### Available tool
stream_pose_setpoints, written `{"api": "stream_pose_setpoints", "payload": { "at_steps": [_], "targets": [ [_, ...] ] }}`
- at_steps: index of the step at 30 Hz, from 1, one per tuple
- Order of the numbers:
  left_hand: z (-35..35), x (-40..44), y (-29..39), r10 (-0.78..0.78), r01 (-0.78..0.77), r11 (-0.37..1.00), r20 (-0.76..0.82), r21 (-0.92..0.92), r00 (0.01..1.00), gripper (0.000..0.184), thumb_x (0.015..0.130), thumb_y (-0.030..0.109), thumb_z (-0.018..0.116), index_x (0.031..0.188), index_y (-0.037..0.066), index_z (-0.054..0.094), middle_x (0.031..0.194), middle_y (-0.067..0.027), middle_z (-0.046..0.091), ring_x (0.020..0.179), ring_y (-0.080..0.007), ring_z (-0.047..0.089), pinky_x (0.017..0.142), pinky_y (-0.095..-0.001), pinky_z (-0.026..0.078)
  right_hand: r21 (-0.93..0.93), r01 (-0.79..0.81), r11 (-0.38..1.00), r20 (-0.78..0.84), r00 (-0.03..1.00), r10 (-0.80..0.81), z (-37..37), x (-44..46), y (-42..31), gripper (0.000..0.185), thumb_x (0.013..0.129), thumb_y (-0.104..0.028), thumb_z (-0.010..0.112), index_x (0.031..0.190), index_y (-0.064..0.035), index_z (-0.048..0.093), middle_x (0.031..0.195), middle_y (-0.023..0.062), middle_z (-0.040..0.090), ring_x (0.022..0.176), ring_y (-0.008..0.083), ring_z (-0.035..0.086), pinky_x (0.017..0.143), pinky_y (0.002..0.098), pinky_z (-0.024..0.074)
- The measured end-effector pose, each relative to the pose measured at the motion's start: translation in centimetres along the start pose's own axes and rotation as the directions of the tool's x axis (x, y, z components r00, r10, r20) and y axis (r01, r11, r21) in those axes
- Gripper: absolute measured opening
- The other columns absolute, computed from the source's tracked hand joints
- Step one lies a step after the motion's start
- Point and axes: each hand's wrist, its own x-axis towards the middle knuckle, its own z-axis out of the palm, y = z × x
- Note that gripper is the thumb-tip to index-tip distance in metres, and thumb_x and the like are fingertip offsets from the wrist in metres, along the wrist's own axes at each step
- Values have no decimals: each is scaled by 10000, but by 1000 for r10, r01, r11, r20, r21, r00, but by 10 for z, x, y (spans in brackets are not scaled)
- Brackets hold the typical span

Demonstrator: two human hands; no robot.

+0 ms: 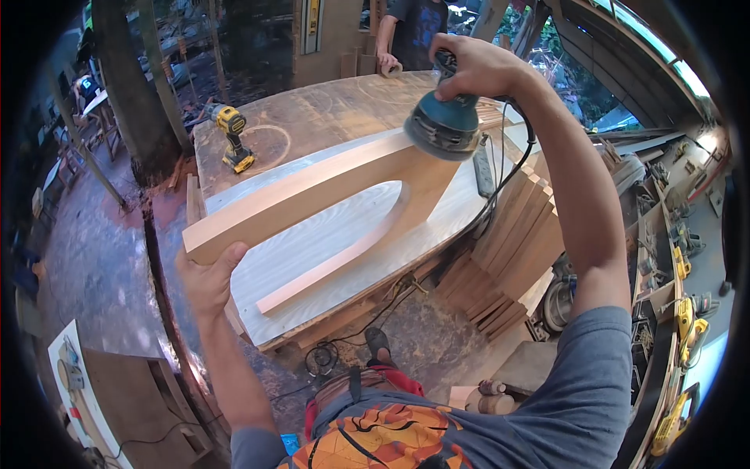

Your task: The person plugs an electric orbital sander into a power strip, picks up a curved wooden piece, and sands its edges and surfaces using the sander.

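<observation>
My right hand point(480, 66) is closed round the top of a teal and black sander point(444, 125). The sander's pad sits on the upper right end of a curved, U-shaped wooden piece point(312, 184). My left hand point(211, 273) grips the left end of that piece, thumb on the near side. The wood stands on edge on a light grey board point(312, 234) that lies on the workbench point(328, 105). A black cord runs from the sander down the right side.
A yellow and black drill point(233, 139) stands at the bench's far left. Across the bench, another person's hand point(387, 62) is by a small roll point(392, 71). Stacked wood strips point(516, 234) lean at the right. Cords point(332, 356) lie on the floor.
</observation>
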Motion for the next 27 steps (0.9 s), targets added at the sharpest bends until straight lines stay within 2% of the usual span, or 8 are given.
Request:
{"api": "stream_pose_setpoints", "payload": {
  "at_steps": [2,5,7,9,13,17,21,27],
  "targets": [
    [2,-1,0,19,-20,1000,-18,-14,1000,456,829,130,954,1187,-33,723,1098,-83,774,979,-149,717,898,-300,580,44,113,993,-19,993,-112,-1,-3,-27,665,700,-327,891,1259,-77,632,1131,218,724,1082,348,733,952,447,573],
    [1,-2,-1,21,-21,1000,-24,16,999,466,830,147,956,1187,-36,719,1093,-84,773,979,-149,717,903,-302,581,-7,279,960,-76,957,-279,-4,-6,-77,711,687,-340,891,1298,-78,638,1117,224,730,1053,370,737,929,445,587],
    [-1,-3,-2,14,-14,1000,-15,15,1000,476,832,155,956,1194,-37,714,1097,-84,771,983,-150,717,903,-302,581,83,367,926,-26,930,-366,-9,-7,-111,814,657,-390,881,1349,-44,628,1131,262,736,1097,392,728,966,472,579],
    [-2,-3,-5,9,-9,1000,-10,5,1000,486,834,164,956,1200,-38,708,1101,-83,769,987,-151,717,904,-303,581,87,392,916,17,919,-395,-16,-9,-147,876,676,-389,861,1443,-62,592,1205,276,738,1141,414,730,1026,481,557],
    [-3,-11,1,6,-5,1000,-13,23,1000,525,831,166,959,1231,-37,687,1126,-86,763,1018,-155,715,924,-302,577,88,431,898,-3,902,-433,-14,-4,-171,871,691,-380,855,1455,-68,577,1163,253,760,1081,412,753,1010,475,572],
    [3,-16,6,4,-2,1000,-51,30,999,553,818,162,967,1245,-35,677,1132,-92,763,1041,-162,717,940,-308,575,39,332,943,-83,941,-328,0,11,-117,810,716,-366,867,1415,-53,604,1181,256,750,1075,403,753,950,474,601],
    [-1,-15,-2,6,-5,1000,-70,14,998,549,815,152,966,1244,-36,680,1133,-94,765,1038,-167,722,941,-314,578,-11,73,997,-36,997,-74,9,27,-15,755,702,-361,913,1332,-73,611,1145,257,743,1053,398,748,914,469,589],
    [-4,-11,-1,27,-26,999,-37,37,999,535,811,159,969,1226,-45,701,1128,-96,772,1030,-175,725,939,-315,573,-31,-179,983,25,983,180,12,18,98,810,677,-360,925,1366,-49,633,1278,273,711,1196,388,704,1037,441,533]
  ]
}}
